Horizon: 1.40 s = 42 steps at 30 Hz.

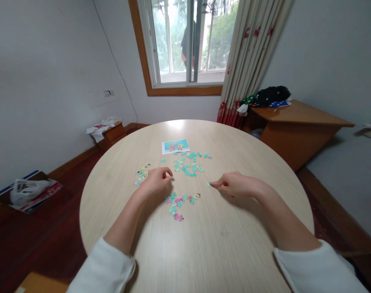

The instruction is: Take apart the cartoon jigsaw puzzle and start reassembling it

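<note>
A small green piece (208, 184) lies on the round table (249, 162), to the right of the card (175, 146) and nearer the person than it. The right hand (232, 185) reaches it with a fingertip, the other fingers curled in; whether this grip pinches the piece or only presses on it, I cannot tell. The left hand (159, 180), on the near side of the card and a little left of it, has its fingers bent with a gap showing by the thumb; I cannot tell whether that grip holds anything. It is just beside the left pieces (141, 175), partly hiding them. The teal pieces (189, 169) spread from just below the card toward the person, and the mixed pieces (179, 200) lie farther that way. Each piece looks very light, thin and fairly stiff, probably card, so it should slide readily on the smooth top; the knobs would be the part most easily bent. Lying flat, a piece offers little to pinch: a finger on its face can drag it, and thumb and finger on opposite edges suit lifting. The table's curved edge is well apart from all the pieces. Open room for sliding lies right of the card and nearest the person.
</note>
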{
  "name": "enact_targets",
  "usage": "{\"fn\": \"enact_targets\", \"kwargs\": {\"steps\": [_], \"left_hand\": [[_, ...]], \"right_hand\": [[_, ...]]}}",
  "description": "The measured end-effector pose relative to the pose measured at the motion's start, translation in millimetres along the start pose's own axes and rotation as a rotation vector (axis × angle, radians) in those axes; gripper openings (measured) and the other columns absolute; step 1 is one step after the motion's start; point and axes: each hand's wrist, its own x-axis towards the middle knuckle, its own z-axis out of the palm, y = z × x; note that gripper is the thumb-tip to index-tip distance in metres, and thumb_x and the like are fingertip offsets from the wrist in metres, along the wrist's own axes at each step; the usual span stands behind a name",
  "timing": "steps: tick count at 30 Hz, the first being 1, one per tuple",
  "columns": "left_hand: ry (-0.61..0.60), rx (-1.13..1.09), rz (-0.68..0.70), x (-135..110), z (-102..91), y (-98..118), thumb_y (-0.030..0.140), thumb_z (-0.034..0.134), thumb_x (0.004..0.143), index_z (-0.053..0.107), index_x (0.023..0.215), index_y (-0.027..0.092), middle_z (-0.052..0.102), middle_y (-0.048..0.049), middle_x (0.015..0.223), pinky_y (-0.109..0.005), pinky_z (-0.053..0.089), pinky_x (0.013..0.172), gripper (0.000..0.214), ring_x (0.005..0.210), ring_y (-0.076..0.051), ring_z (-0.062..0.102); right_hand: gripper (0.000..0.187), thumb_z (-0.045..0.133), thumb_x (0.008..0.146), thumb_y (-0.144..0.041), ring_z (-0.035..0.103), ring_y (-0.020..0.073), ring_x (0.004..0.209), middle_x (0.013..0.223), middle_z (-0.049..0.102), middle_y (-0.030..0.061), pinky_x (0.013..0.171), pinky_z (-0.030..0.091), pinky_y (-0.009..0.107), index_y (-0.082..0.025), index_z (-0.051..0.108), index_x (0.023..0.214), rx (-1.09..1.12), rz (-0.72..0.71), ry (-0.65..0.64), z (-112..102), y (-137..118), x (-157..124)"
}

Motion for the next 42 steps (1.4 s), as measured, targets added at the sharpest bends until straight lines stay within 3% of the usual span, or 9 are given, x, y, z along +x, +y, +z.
{"fn": "enact_targets", "kwargs": {"steps": [4, 8, 14, 19, 22, 28, 33, 36, 42], "left_hand": [[-0.132, -0.056, 0.057, -2.7, -2.8, -3.7, 0.02, 0.056, 0.073, 0.064, 0.079, 0.018, 0.057, 0.0007, 0.063, -0.026, 0.033, 0.06, 0.01, 0.06, -0.013, 0.048], [-0.168, -0.053, 0.052, -5.0, -1.0, 5.4, 0.028, 0.06, 0.073, 0.055, 0.066, 0.017, 0.054, 0.0018, 0.06, -0.025, 0.031, 0.058, 0.014, 0.059, -0.011, 0.044], [-0.171, -0.021, 0.059, -7.0, 5.0, 21.4, 0.026, 0.059, 0.075, 0.047, 0.057, 0.018, 0.052, 0.002, 0.056, -0.026, 0.032, 0.063, 0.023, 0.058, -0.011, 0.044], [-0.124, 0.02, 0.067, -3.7, 9.0, 15.2, 0.026, 0.057, 0.078, 0.05, 0.058, 0.018, 0.055, 0.0002, 0.058, -0.027, 0.033, 0.063, 0.023, 0.058, -0.012, 0.045], [-0.064, 0.051, 0.053, -2.1, 11.0, 12.5, 0.025, 0.052, 0.081, 0.055, 0.062, 0.016, 0.058, -0.0018, 0.061, -0.027, 0.033, 0.064, 0.021, 0.059, -0.013, 0.047], [-0.034, 0.055, 0.073, -3.7, 13.5, 17.9, 0.022, 0.048, 0.082, 0.059, 0.065, 0.016, 0.063, -0.0042, 0.066, -0.027, 0.033, 0.065, 0.021, 0.062, -0.014, 0.051], [-0.021, 0.061, 0.091, -4.1, 15.6, 19.1, 0.02, 0.047, 0.082, 0.06, 0.066, 0.016, 0.064, -0.0053, 0.067, -0.029, 0.034, 0.067, 0.021, 0.062, -0.015, 0.051], [-0.001, 0.066, 0.092, -3.9, 16.8, 18.7, 0.021, 0.048, 0.083, 0.061, 0.067, 0.015, 0.065, -0.006, 0.069, -0.03, 0.035, 0.069, 0.021, 0.063, -0.015, 0.052], [0.083, 0.071, 0.013, -2.1, 17.0, 15.7, 0.021, 0.049, 0.082, 0.062, 0.068, 0.016, 0.067, -0.007, 0.071, -0.03, 0.037, 0.071, 0.021, 0.067, -0.017, 0.055]], "right_hand": [[0.041, 0.048, 0.084, -0.027, 0.064, 0.025, 0.099, 0.116, 0.068, 0.0074, 0.089, 0.042, 0.035, -0.027, 0.062, 0.123, -0.104, -0.005, -0.041, 5.3, -21.1, 12.0], [0.047, 0.04, 0.091, -0.032, 0.062, 0.0266, 0.107, 0.122, 0.064, 0.0096, 0.094, 0.04, 0.037, -0.023, 0.049, 0.136, -0.165, -0.036, -0.011, 8.4, -31.0, 18.6], [0.041, 0.039, 0.09, -0.026, 0.058, 0.0251, 0.114, 0.127, 0.061, 0.0106, 0.095, 0.041, 0.035, -0.018, 0.06, 0.125, -0.046, -0.001, 0.178, 14.3, -10.7, 31.4], [0.028, 0.044, 0.08, -0.016, 0.063, 0.0185, 0.078, 0.084, 0.072, 0.0083, 0.073, 0.044, 0.027, -0.016, 0.072, 0.084, 0.036, 0.022, 0.184, 13.6, -11.2, 36.3], [0.025, 0.045, 0.077, -0.013, 0.06, 0.0166, 0.074, 0.078, 0.07, 0.0062, 0.071, 0.042, 0.026, -0.016, 0.07, 0.076, 0.047, -0.05, 0.146, 16.9, -15.4, 37.3], [0.027, 0.042, 0.078, -0.012, 0.058, 0.0173, 0.085, 0.086, 0.067, 0.0064, 0.082, 0.039, 0.03, -0.017, 0.069, 0.078, 0.033, -0.094, 0.246, 29.0, -6.8, 50.1], [0.036, 0.04, 0.084, -0.019, 0.051, 0.0261, 0.104, 0.11, 0.061, 0.0131, 0.089, 0.035, 0.04, -0.017, 0.064, 0.111, -0.109, 0.209, 0.469, 31.5, 10.9, 61.9], [0.045, 0.038, 0.089, -0.03, 0.045, 0.0314, 0.112, 0.126, 0.053, 0.0165, 0.091, 0.032, 0.046, -0.02, 0.053, 0.13, -0.215, 0.297, 0.444, 31.4, 15.2, 63.7], [0.041, 0.037, 0.091, -0.033, 0.041, 0.03, 0.118, 0.135, 0.049, 0.0133, 0.095, 0.029, 0.046, -0.025, 0.06, 0.124, -0.339, 0.277, 0.405, 29.2, 12.2, 61.5]]}}
